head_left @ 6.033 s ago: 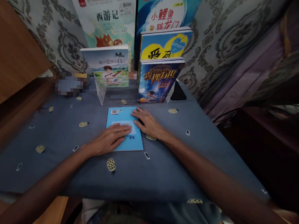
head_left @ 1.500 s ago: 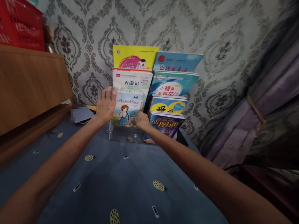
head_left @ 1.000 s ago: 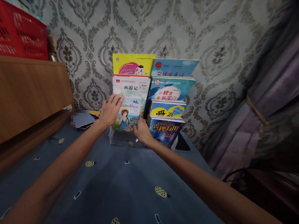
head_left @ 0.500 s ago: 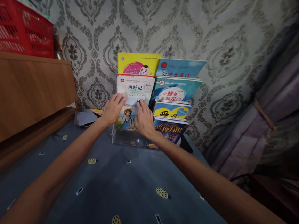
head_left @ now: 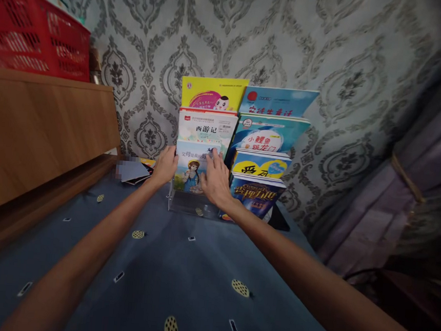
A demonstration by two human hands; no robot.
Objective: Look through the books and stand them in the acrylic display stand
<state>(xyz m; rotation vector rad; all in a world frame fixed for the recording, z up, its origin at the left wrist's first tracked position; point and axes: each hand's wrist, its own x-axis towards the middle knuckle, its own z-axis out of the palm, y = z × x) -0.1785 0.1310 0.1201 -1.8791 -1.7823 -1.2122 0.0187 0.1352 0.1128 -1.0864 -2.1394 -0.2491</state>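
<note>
A clear tiered book rack [head_left: 186, 208] stands against the patterned wall, filled with children's books. In its front left slot stands a book with a girl on the cover [head_left: 191, 172]. My left hand [head_left: 165, 166] is curled round that book's left edge. Spread fingers of my right hand [head_left: 214, 179] lie flat against the cover's right side, fingertips near its top edge. Behind it stand a white book [head_left: 207, 127] and a yellow book [head_left: 211, 92]. The right column holds a dark blue book [head_left: 258, 197] in front and several blue and yellow ones behind.
The table wears a blue cloth with a pineapple print [head_left: 195, 276]. A wooden cabinet [head_left: 34, 133] stands at the left with a red basket [head_left: 35, 31] on top. Papers [head_left: 133, 170] lie beside the rack. A dark flat object [head_left: 279, 222] sits right of it; purple curtains [head_left: 416, 177] hang at the right.
The blue book that lay flat on the table now stands in the rack's front left slot. My left hand slid to its left edge; my right hand moved onto the cover.
</note>
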